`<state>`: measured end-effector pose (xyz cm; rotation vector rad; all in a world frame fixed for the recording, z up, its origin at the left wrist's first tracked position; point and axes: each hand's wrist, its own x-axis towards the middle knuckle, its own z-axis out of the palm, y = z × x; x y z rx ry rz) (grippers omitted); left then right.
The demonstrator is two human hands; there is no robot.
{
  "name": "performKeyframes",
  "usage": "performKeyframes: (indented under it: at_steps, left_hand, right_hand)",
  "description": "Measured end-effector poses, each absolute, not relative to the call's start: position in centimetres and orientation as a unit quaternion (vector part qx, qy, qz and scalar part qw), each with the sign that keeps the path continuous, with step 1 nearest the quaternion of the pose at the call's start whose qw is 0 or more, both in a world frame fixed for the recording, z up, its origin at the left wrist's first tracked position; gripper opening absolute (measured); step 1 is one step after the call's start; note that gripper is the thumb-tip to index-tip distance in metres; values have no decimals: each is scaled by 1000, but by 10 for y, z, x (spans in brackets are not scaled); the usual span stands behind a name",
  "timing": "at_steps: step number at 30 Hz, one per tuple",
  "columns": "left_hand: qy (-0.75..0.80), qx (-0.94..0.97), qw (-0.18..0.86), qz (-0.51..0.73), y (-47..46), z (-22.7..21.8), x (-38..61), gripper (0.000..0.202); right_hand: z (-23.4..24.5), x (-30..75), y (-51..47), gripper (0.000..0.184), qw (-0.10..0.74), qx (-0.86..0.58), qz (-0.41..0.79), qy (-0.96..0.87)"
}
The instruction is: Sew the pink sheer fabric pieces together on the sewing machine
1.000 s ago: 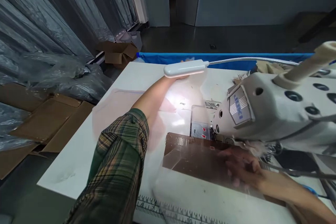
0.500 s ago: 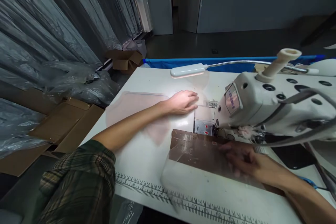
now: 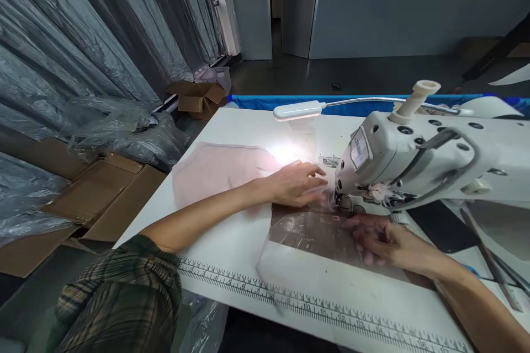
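Note:
Sheer pink fabric (image 3: pixel 215 168) lies spread on the white sewing table (image 3: pixel 232 248), and part of it runs under the needle area of a white sewing machine (image 3: pixel 385 146). My left hand (image 3: pixel 296 183) rests flat on the fabric just left of the needle, fingers a little spread. To the right, my right hand (image 3: pixel 379 238) is in front of the machine head, fingers curled with the thumb against them on a thin sheer layer. Beneath that layer is a brown strip (image 3: pixel 306 231) along the table. The fabric edge at the needle is hard to make out.
A lamp (image 3: pixel 298 111) on a bendable neck shines over the fabric. A printed ruler (image 3: pixel 248 287) runs along the front edge. A dark flat object (image 3: pixel 441 226) and metal tweezers (image 3: pixel 497 273) lie right. Cardboard boxes (image 3: pixel 107 187) and plastic sheeting (image 3: pixel 128 127) stand left.
My left hand has moved right and nearer to me, towards the needle, drawing the pink fabric along. My right hand stays near the same spot. The view has shifted slightly.

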<state>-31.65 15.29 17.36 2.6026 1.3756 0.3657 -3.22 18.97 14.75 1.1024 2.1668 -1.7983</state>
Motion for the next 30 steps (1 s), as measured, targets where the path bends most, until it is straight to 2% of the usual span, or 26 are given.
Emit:
performKeyframes:
  at_steps: [4,6,14,30]
  left_hand:
    - [552,800,154,180,198,177,-332,34]
    - [589,771,154,187,225,178,-346,30]
    - [733,612,159,249,306,160,-399,39]
    - [750,520,188,364,303,145,-415,34]
  right_hand:
    - [148,-33,189,57,55,371,-598,708]
    - [148,-34,189,57,55,377,-598,705]
    - [148,-37,188,61,56,382,-603,699]
    - [151,-37,187,52,36,393,-588,706]
